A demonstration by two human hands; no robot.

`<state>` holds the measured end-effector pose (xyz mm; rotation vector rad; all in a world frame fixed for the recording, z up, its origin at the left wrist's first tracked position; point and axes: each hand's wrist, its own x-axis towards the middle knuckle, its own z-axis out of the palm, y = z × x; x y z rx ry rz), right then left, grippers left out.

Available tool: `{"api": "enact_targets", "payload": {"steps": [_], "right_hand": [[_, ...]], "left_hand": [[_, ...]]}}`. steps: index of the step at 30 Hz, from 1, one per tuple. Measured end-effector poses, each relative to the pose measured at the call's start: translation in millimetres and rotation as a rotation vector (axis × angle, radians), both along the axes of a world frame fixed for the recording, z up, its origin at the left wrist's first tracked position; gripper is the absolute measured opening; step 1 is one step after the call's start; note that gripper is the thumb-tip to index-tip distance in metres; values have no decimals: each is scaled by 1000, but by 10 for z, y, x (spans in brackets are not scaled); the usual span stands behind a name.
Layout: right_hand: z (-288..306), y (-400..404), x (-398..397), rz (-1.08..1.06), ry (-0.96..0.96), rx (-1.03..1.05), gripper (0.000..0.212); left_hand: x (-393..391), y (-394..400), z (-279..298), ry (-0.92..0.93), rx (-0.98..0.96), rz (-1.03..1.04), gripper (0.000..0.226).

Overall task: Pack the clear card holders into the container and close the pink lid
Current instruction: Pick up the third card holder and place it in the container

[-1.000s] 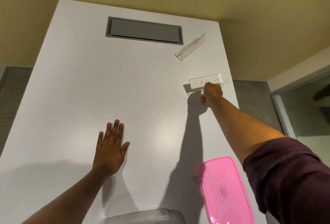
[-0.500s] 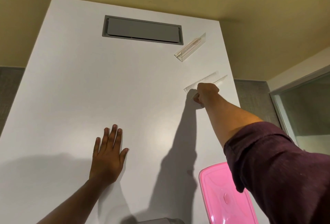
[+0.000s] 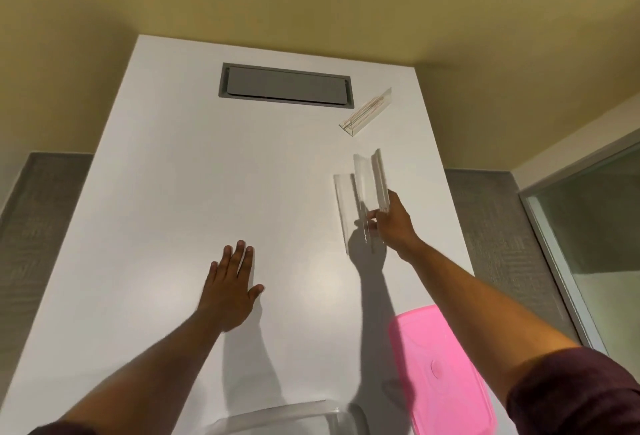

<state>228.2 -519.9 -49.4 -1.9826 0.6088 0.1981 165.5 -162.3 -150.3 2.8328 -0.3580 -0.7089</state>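
My right hand (image 3: 391, 223) grips a clear card holder (image 3: 369, 185) by its near end and holds it lifted above the white table (image 3: 173, 192), long side pointing away from me. A second clear card holder (image 3: 366, 111) lies at the far right of the table, near the grey panel. My left hand (image 3: 230, 287) rests flat on the table with fingers spread and nothing in it. The pink lid (image 3: 440, 372) lies on the table at the near right. The clear container's rim (image 3: 294, 417) shows at the bottom edge, mostly cut off.
A grey recessed panel (image 3: 285, 86) is set into the table's far end. The table's right edge runs close to the lid and the far card holder. A glass partition (image 3: 595, 226) stands to the right.
My right hand has lifted the card holder off the table, turned it lengthwise and drawn it nearer to me. The left hand has stayed flat on the table.
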Motion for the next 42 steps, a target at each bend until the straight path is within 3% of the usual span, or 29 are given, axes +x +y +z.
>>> {"api": "enact_targets", "payload": {"steps": [3, 8, 12, 15, 20, 23, 27, 32, 36, 42], "right_hand": [[201, 118, -196, 145, -17, -101, 51], [531, 359, -609, 343, -109, -234, 47], [767, 513, -1002, 505, -244, -407, 52], [919, 592, -1311, 640, -347, -535, 54], [1056, 715, -1734, 819, -498, -745, 54], [1073, 850, -2002, 858, -541, -769, 54], [1042, 1030, -2376, 907, -535, -769, 60], [802, 1170, -2765, 965, -465, -694, 64], [648, 1183, -2971, 960, -313, -620, 63], [507, 1173, -3182, 1025, -84, -612, 75]], "left_hand": [[129, -64, 343, 176, -87, 30, 86], [33, -163, 1014, 535, -664, 438, 52], [-147, -178, 1571, 472, -1053, 646, 52], [-263, -113, 1879, 327, -1169, 658, 50], [-600, 12, 2105, 153, -948, 369, 56], [-885, 94, 2127, 174, -764, 136, 67], [-1238, 227, 2008, 231, -578, -15, 70], [-1727, 403, 1800, 187, -462, -32, 60], [-2118, 461, 1680, 70, -399, 35, 54], [-2514, 353, 1542, -106, -262, -36, 53]]}}
